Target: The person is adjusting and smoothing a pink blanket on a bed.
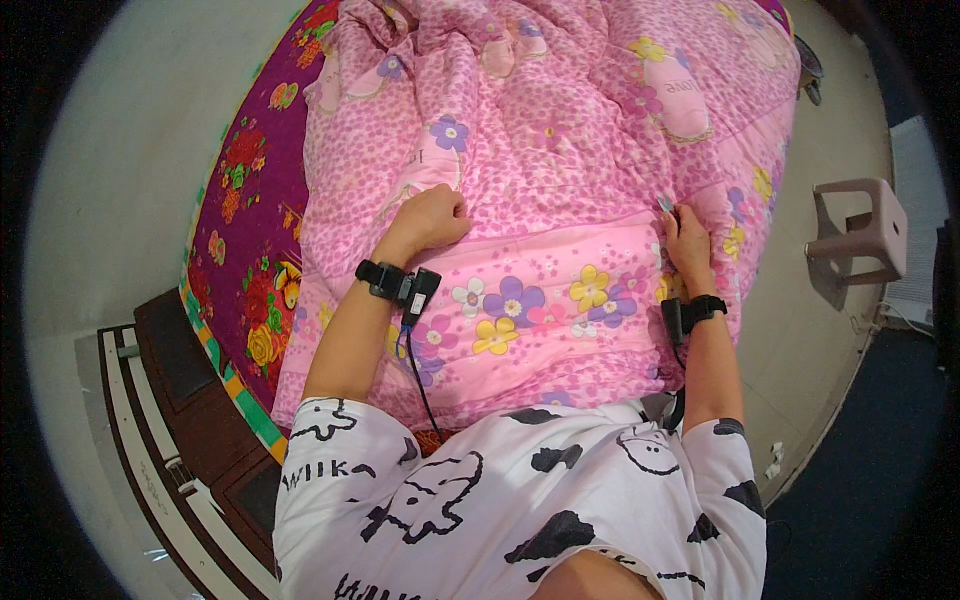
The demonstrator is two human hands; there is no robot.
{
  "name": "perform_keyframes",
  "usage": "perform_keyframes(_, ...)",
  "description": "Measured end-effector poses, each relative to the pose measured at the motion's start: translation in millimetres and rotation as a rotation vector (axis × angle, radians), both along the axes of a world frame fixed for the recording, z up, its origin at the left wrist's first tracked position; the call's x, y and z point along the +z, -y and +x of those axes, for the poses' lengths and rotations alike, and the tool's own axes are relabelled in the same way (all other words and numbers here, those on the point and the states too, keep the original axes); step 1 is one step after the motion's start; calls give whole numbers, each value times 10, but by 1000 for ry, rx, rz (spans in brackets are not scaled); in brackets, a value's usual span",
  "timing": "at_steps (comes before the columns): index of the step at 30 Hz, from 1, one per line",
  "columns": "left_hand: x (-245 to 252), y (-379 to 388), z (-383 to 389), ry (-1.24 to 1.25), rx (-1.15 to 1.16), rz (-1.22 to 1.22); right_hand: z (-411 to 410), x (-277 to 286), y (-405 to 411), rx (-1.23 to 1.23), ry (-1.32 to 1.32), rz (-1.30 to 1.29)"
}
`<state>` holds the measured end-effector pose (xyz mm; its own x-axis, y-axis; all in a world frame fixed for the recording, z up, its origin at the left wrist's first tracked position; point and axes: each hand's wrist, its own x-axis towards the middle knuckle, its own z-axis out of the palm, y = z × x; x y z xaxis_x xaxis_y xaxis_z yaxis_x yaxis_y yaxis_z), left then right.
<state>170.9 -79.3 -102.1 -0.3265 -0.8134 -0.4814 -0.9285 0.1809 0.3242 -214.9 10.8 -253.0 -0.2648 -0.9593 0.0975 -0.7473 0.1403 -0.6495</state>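
A pink floral quilt [517, 300] covers most of the bed before me, with a smooth flowered band near my body. My left hand [435, 215] is curled on the quilt at the left end of the band's upper seam, its fingertips tucked out of sight against the fabric. At the right end of that seam, my right hand [686, 238] pinches a small grey-blue object [665, 203] between thumb and fingers. Its tip points up and left, and it is too small to name surely. Both wrists wear black straps with cabled modules.
Beneath the quilt, a purple floral bedcover [244, 217] with a striped edge shows on the left. Dark brown bed frame panels [191, 375] and pale slatted boards [142, 420] lie lower left. A plastic stool [862, 229] stands on the tiled floor to the right.
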Motion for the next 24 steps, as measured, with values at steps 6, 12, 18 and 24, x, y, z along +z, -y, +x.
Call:
perform_keyframes(6,-9,-149,11,-138,-174,-341,24,10,-10,-5,25,9)
perform_keyframes(12,-34,-46,-102,102,-88,-109,-16,41,-48,24,-3,1)
perform_keyframes(18,-129,42,-177,403,-236,-101,-242,60,-49,-13,-171,-122)
perform_keyframes(24,52,30,66,26,-284,-27,-173,180,-90,-185,-312,-286)
